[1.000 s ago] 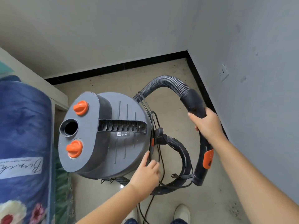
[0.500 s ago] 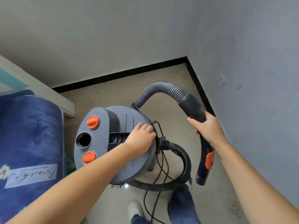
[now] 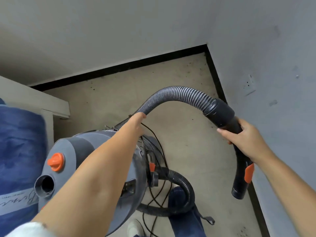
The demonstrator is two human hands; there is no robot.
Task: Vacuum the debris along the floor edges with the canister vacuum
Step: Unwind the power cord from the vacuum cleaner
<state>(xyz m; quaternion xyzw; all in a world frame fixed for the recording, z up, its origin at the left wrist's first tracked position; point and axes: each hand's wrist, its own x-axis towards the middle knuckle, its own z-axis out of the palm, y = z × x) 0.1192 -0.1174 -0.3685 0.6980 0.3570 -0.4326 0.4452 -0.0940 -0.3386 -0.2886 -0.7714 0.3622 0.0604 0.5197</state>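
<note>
A blue blanket (image 3: 18,151) with a white script label (image 3: 15,201) lies far left of the gripped spot, beside a pale furniture ledge (image 3: 34,98). A wall socket (image 3: 249,84) sits up and right of it. A white shoe (image 3: 135,228) and a dark trouser leg (image 3: 183,214) show below.

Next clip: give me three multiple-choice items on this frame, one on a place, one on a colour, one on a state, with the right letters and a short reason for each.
1. Where is the wall socket?
A. On the right-hand wall
B. On the far wall
C. On the floor

2. What colour is the knob on top of the canister vacuum?
A. Green
B. Orange
C. White

3. What is the right hand doing?
A. Hanging idle
B. Pressing the wall
C. Gripping the hose handle

Answers: 1 A, the socket sits on the wall beside the right arm. 2 B, the knob is bright orange against the grey lid. 3 C, the fingers curl round the dark handle below the ribbed hose.
</note>
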